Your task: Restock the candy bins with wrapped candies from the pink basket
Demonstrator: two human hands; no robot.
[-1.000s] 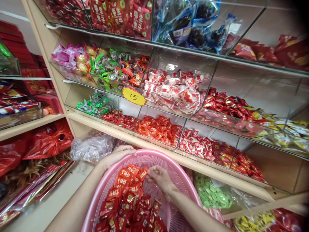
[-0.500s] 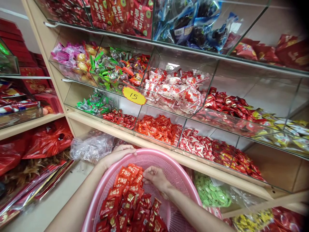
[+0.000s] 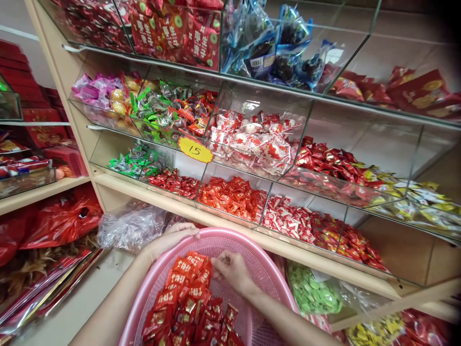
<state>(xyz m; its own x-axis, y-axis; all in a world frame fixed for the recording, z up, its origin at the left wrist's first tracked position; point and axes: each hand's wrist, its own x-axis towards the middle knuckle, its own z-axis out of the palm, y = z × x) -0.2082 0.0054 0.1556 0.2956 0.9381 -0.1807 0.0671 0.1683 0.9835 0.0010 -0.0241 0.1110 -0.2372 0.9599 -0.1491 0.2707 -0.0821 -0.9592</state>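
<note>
From where I stand, the weak point is the left hand: its fingers hook over the far left rim of the pink mesh basket, grasping it there, though the thumb is out of my sight. What carries the basket from below I can't see. If that one hold is most of the support, a slip of those fingers could let it tip, and the packets, heaped to the near left, would slide out with it.

The right hand is inside, fingers bent together at the right edge of the orange-red packets; whether a packet is caught between them I can't tell. A hard tug there might topple those packets onto the darker red-and-gold packets lying nearer, and mix the two.

The far rim also comes close to the wooden shelf ledge, just below the bin of similar orange packets. I'd guess a careless push forward would bump it and jolt the load. On the left, the crumpled clear plastic bag sits near the left wrist and could snag if the arm swung out.
</note>
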